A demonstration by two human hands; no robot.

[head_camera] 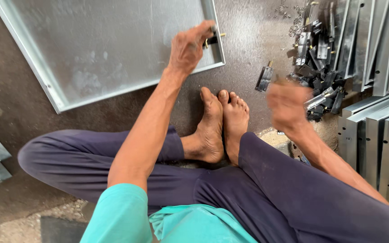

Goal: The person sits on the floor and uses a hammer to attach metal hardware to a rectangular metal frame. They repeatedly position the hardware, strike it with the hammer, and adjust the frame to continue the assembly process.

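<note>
Left hand (187, 47) pinches a small latch (213, 40) on the metal panel (104, 49) upper left; blurry right hand (288, 105), grip unclear, nears the hardware pile (316, 67).

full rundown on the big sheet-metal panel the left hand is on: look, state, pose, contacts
The sheet-metal panel is a flat, grey galvanised-looking tray with a raised folded rim, its face dull with whitish smudges. It lies flat on the dark floor, turned at an angle, its upper part cut off by the frame edge. The left hand rests at its right rim near the lower corner, fingers pinching a small dark latch-like fitting with a brass-coloured pin. Nothing else touches it.
</note>
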